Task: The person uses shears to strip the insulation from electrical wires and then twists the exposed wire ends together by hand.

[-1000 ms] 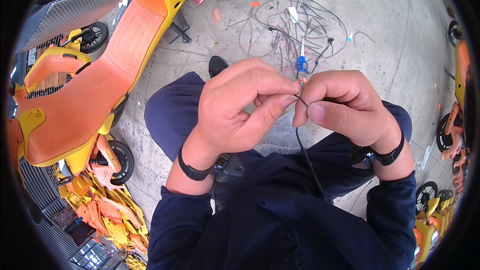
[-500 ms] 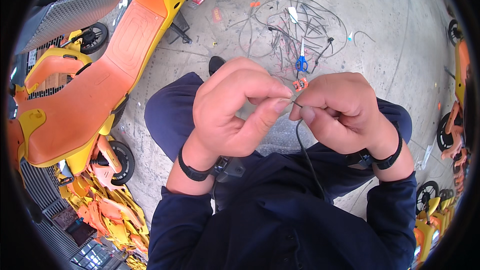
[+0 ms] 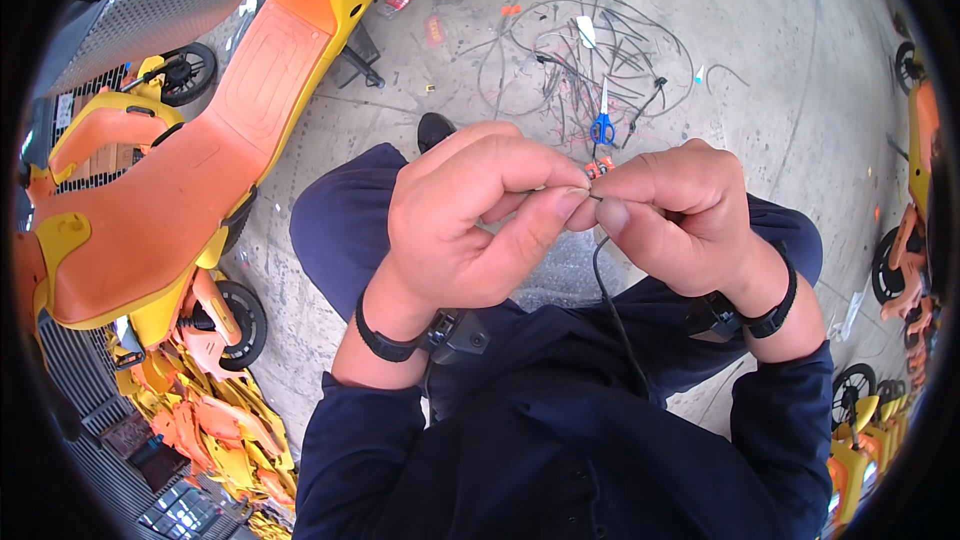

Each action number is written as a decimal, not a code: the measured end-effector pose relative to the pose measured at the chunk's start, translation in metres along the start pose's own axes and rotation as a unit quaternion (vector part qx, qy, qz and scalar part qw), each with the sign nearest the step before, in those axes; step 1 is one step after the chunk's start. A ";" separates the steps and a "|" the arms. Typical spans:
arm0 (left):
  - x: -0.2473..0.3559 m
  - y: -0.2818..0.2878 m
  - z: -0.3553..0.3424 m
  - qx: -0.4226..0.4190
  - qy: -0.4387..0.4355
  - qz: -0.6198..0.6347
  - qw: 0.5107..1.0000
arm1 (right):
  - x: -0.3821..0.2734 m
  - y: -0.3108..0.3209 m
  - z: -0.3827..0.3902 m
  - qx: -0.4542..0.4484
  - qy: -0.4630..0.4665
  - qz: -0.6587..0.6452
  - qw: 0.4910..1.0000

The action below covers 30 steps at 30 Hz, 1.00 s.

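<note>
Moved slightly closer together since earlier frame, on near side of scissors [image 3: 602, 128], pinching black cable [image 3: 611, 302] with fingertips [image 3: 571, 202] of left hand [image 3: 465, 220] and right hand [image 3: 690, 215], probably for steadiness.

bright, diffuse light, pale concrete floor [image 3: 790, 120] lightly washed out, shadows soft; navy clothing [image 3: 560, 450] goes near-black and loses fold detail. hands [image 3: 455, 225] look fairly sharp, but the thin black cable [image 3: 613, 305] barely resolves where they pinch it. heavy fisheye bend, round black vignette with bluish fringe, scooters [image 3: 850, 470] at the right rim warped and soft.
</note>
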State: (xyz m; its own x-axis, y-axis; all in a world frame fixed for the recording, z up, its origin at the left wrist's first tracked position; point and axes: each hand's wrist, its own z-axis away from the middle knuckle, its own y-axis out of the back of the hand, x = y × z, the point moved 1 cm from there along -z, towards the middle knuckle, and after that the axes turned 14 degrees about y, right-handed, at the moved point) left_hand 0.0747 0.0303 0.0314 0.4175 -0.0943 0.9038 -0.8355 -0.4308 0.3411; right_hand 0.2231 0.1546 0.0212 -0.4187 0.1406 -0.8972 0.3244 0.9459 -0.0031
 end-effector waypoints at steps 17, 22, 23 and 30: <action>-0.002 0.002 0.000 0.023 0.060 -0.027 0.998 | 0.007 0.005 -0.004 0.020 -0.152 -0.182 0.971; -0.013 -0.005 0.004 0.055 0.114 0.070 0.990 | 0.010 0.015 -0.006 -0.017 -0.166 -0.205 0.964; -0.014 -0.003 0.003 0.050 0.105 0.045 0.992 | 0.010 0.014 -0.007 -0.001 -0.151 -0.200 0.968; -0.011 -0.004 0.002 0.050 0.104 0.024 0.993 | 0.006 0.013 -0.006 -0.011 -0.212 -0.173 0.962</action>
State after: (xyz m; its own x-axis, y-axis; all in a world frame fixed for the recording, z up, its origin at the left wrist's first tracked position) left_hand 0.0743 0.0312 0.0191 0.2860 0.0667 0.9559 -0.8086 -0.5185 0.2781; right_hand 0.2202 0.1691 0.0187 -0.1133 -0.3105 -0.9438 0.2072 0.9217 -0.3281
